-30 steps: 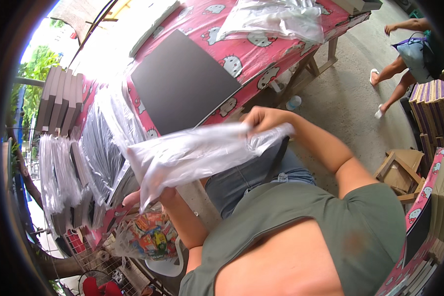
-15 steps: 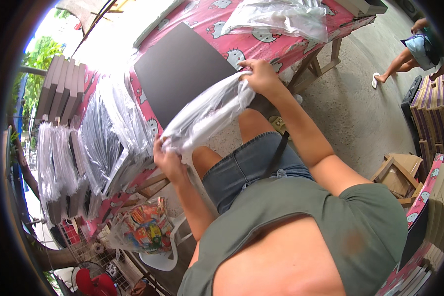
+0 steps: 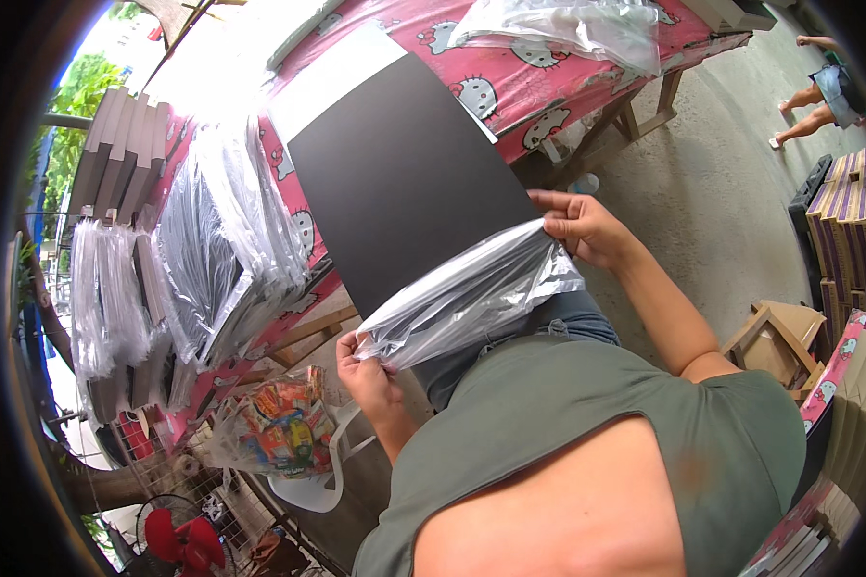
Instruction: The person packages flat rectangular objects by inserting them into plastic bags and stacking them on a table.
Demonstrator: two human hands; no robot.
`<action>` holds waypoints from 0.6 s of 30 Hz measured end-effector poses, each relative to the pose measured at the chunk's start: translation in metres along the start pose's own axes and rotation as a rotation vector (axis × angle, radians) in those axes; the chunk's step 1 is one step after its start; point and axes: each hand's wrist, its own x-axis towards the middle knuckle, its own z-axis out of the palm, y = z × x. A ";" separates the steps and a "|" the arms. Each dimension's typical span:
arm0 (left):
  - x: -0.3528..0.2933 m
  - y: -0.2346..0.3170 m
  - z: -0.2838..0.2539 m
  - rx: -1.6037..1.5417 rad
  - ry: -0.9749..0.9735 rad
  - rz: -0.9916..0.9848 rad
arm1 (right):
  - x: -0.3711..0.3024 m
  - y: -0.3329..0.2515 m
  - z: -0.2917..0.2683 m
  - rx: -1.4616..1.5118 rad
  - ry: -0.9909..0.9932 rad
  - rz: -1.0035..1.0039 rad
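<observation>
A flat black board point(image 3: 404, 173) reaches from the table toward my lap. Its near end sits inside a clear plastic bag point(image 3: 471, 293), which is bunched in folds across the board's width. My left hand point(image 3: 368, 380) pinches the bag at the board's near left corner. On the other side, my right hand point(image 3: 589, 231) grips the bag's edge between thumb and fingers, beside the board's right edge. A white sheet or panel point(image 3: 332, 82) shows under the board's far end.
Plastic-wrapped boards point(image 3: 212, 240) lie at the left, near upright grey panels point(image 3: 115, 159). More clear bags point(image 3: 568, 34) rest on the pink table cover point(image 3: 539, 87). A filled bag point(image 3: 284, 423) sits on a white chair. Stacked boxes point(image 3: 856, 221) stand right; a person walks behind.
The board has come toward me, its near end now within the bag. Both hands have moved nearer my body, the right one also rightward. The white panel beneath has come into sight.
</observation>
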 end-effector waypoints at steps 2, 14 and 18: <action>0.004 0.013 -0.002 -0.222 -0.144 -0.055 | 0.004 -0.006 -0.002 -0.033 -0.098 -0.169; 0.152 0.249 0.067 -0.533 -0.090 0.434 | 0.108 -0.223 0.190 -1.023 0.111 -0.772; 0.205 0.113 0.057 -0.251 -0.072 0.412 | 0.177 -0.144 0.105 -0.827 0.034 -0.717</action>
